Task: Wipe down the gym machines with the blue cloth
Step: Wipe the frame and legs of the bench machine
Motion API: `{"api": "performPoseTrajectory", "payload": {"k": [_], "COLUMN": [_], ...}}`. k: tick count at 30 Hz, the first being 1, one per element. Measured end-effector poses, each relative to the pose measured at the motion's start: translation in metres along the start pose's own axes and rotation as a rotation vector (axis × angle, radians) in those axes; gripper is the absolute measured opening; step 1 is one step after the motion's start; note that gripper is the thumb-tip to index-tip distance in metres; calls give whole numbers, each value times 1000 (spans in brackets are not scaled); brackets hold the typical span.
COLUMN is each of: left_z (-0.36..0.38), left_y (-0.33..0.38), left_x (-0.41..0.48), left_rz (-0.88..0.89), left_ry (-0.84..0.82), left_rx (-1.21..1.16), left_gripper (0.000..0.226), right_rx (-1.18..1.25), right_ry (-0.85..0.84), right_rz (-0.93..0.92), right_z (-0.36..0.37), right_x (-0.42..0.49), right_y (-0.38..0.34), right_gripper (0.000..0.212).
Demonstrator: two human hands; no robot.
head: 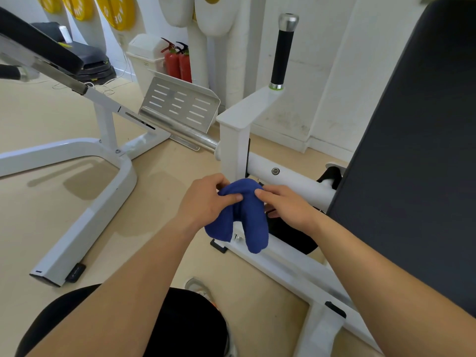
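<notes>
A blue cloth [247, 215] hangs folded over, its two ends drooping, just in front of the white upright post [235, 148] of a gym machine. My left hand [206, 199] pinches the cloth's top left with thumb and curled fingers. My right hand [286, 204] grips the cloth's right side, thumb on top. The machine's white crossbar [291, 180] runs right from the post toward a large black padded backrest [412, 155]. A black handle grip [282, 55] with a chrome cap rises above the post.
A second white-framed machine [85, 202] with a black pad and a slotted metal footplate [180, 104] stands to the left. Two red fire extinguishers [177, 63], a white bin and yellow weight plates line the back wall. My knees and a shoe show at the bottom.
</notes>
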State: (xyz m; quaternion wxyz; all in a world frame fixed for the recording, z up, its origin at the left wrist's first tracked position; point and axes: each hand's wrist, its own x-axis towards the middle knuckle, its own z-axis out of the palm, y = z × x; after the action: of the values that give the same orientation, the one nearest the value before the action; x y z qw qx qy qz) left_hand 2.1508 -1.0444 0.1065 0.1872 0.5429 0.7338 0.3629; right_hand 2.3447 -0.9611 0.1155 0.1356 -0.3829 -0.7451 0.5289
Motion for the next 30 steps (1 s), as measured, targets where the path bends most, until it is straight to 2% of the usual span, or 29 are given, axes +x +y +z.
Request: {"api": "performPoseTrajectory", "payload": {"k": [2, 4, 5, 8, 9, 12, 14, 18, 20, 23, 27, 30], "left_z": [-2, -3, -3, -11, -16, -35, -47, -54, -51, -48, -38, -24], "left_y": [1, 2, 2, 2, 1, -6, -11, -15, -14, -10, -9, -7], "left_x": [0, 1, 2, 4, 6, 11, 15, 33, 49, 68, 86, 93], "left_rz": [6, 8, 6, -3, -5, -9, -13, 20, 16, 3, -14, -24], "left_ry": [-17, -52, -71, -128, -151, -203, -185, -53, 46, 199, 351, 508], "left_rx": [-28, -45, -44, -15, -1, 18, -35, -146, -139, -178, -261, -178], "left_gripper": [21, 20, 19, 13, 13, 10, 6, 16, 15, 11, 8, 14], "right_rx": [29, -56, -116, -287, -311, -422, -487, -458, -440, -249, -92, -77], "right_ry": [-14, -30, -40, 5, 35, 94, 108, 156, 287, 457, 606, 798], "right_rz": [-33, -99, -142, -181, -166, -149, -176, -194, -219, -265, -307, -298], "right_z": [2, 3, 4, 3, 0, -10, -17, -26, -30, -33, -19, -4], "right_x": [0, 0, 1, 4, 6, 8, 11, 26, 39, 61, 90, 103], "right_y": [0, -2, -3, -1, 0, 1, -1, -10, -19, -35, -46, -42], "right_gripper": [23, 42, 44, 6, 7, 25, 24, 15, 16, 8, 16, 25]}}
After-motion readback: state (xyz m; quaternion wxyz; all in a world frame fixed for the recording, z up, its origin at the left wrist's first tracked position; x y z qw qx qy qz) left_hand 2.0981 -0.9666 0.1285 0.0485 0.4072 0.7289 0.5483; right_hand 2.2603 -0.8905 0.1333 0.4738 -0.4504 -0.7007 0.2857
